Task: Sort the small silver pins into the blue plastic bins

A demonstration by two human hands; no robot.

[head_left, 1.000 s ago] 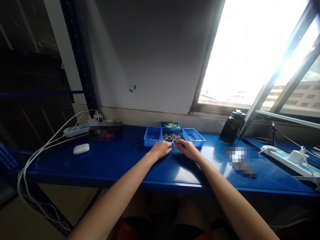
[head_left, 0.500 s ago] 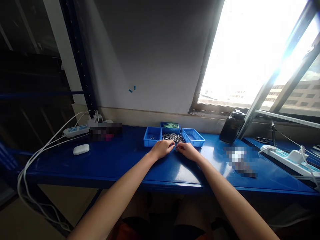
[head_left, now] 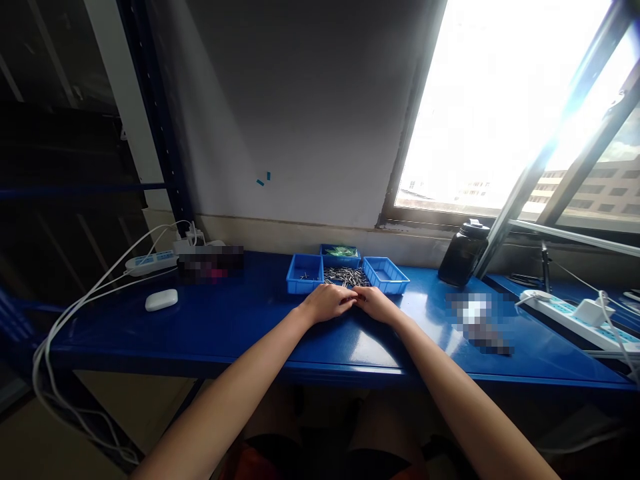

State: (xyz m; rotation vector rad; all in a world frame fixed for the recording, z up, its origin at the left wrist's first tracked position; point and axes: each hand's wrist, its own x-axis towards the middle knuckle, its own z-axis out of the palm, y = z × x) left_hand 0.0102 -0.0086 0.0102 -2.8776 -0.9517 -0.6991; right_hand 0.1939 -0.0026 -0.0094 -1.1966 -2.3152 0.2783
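Note:
My left hand and my right hand meet at the fingertips, low over the blue table. Both have bent fingers pressed together; whatever they pinch is too small or hidden. Just beyond them lies a pile of small, thin metal pieces, dark and silvery, like screws or pins. To the left of the pile stands a blue bin with a few similar pieces inside. A second blue bin is to its right. Behind the pile sits another blue bin holding green plastic packaging.
A dark bottle stands by the window, near a blurred-out patch. White power strips with cables lie at the far right and far left. A white rounded case rests on the left of the blue table.
My left hand has shifted slightly right and my fingertips, apart before, now touch or overlap. The bins and the pile look unmoved.

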